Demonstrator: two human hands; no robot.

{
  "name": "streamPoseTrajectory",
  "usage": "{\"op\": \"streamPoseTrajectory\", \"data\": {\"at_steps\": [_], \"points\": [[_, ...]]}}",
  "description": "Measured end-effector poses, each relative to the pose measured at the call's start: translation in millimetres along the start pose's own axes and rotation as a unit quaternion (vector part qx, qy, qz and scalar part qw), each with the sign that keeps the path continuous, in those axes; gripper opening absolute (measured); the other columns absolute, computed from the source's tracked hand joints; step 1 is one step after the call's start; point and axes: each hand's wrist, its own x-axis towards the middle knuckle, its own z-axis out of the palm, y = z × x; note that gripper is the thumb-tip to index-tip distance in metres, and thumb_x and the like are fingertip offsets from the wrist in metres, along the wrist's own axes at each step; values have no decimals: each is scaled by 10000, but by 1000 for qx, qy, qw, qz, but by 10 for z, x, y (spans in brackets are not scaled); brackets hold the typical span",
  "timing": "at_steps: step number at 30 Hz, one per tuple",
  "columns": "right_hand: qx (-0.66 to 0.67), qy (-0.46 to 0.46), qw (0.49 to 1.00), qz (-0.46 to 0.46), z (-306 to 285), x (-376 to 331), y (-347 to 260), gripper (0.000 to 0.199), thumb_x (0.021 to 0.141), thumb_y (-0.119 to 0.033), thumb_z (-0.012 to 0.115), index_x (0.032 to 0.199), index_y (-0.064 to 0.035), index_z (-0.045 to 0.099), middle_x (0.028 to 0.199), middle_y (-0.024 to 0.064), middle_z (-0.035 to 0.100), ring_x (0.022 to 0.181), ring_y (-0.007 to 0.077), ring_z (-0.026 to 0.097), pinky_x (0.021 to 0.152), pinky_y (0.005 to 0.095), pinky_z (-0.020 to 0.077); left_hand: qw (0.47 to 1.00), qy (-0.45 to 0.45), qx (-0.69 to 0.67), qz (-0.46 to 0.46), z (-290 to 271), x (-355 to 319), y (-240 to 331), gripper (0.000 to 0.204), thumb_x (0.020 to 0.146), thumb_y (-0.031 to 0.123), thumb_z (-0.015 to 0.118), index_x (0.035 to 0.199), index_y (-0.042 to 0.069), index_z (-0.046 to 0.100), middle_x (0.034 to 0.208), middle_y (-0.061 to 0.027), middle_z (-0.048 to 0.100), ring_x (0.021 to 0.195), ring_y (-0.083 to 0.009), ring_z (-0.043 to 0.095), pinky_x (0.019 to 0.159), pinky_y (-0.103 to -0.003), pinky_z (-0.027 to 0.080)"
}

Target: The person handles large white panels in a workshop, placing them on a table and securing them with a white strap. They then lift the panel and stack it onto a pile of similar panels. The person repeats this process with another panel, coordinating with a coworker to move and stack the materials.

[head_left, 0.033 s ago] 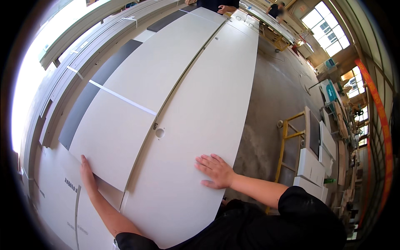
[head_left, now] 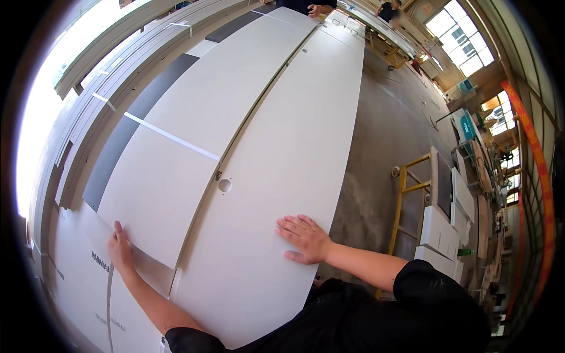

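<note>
Two long white door panels lie side by side, stretching away from me. The right door panel (head_left: pixel 294 141) has a round lock hole near its left edge. My right hand (head_left: pixel 306 239) rests flat on it, palm down with fingers spread. My left hand (head_left: pixel 120 252) is at the near edge of the left door panel (head_left: pixel 159 194). One digit reaches over the panel's corner and the other fingers look curled, partly hidden. A white strap (head_left: pixel 170 136) crosses the left panel, and a small metal latch part (head_left: pixel 218 175) sits in the gap between the panels.
Another person's hand (head_left: pixel 318 10) is at the panels' far end. Stacked long profiles (head_left: pixel 112 76) run along the left, above printed white packaging (head_left: pixel 76 265). On the right stand a yellow trolley frame (head_left: pixel 399 217) and white panels (head_left: pixel 439 232). A further person (head_left: pixel 388 10) is farther back.
My left hand has drawn slightly back and left at the panel's corner, its fingers more curled. My right hand stays flat in place. The panels appear shifted very slightly in view.
</note>
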Motion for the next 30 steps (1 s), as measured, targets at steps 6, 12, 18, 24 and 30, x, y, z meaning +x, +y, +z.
{"op": "streamPoseTrajectory", "data": {"at_steps": [6, 12, 18, 24, 30], "points": [[0, -1, 1000, -1, -22, 32, 15, 671, 920, -428, 611, 1482, -108, 434, 1579, 83, 378, 1454, 249, 353, 1196, 458, 238, 872, 217, -420, 123, 247, 32, -49, 611, 1053, 418, 437, 1486, -8, 370, 1504, -175, 424, 1436, -280, 358, 1190, -378, 271], [8, -48, 999, -17, -108, 42, 516, 664, 933, -427, 601, 1488, -110, 420, 1590, 93, 356, 1466, 259, 328, 1199, 476, 228, 881, 177, -419, 128, 512, -150, 474, 718, 1044, 374, 444, 1558, -44, 168, 1636, -200, 165, 1512, -310, 177, 1222, -404, 172], [-38, 119, 973, 195, -156, 124, 1340, 726, 911, -458, 608, 1506, -101, 394, 1579, 133, 352, 1466, 331, 304, 1190, 513, 209, 833, 146, -521, 111, 482, -68, 403, 722, 1014, 268, 472, 1574, -27, 124, 1632, -184, 169, 1487, -317, 240, 1196, -412, 252], [-16, 128, 973, 192, -157, 92, 1382, 722, 879, -430, 635, 1485, -95, 431, 1558, 140, 389, 1439, 344, 346, 1170, 523, 233, 882, 125, -440, 117, 711, -53, 942, 696, 994, 144, 500, 1577, 3, 148, 1606, -203, 210, 1429, -320, 338, 1166, -401, 307], [5, 148, 973, 179, -181, 87, 1442, 694, 862, -391, 639, 1461, -89, 462, 1534, 146, 425, 1415, 350, 384, 1161, 521, 249, 901, 153, -376, 151, 953, 176, 935, 692, 977, 60, 522, 1568, -6, 169, 1561, -217, 289, 1357, -300, 425, 1134, -368, 355]]}}
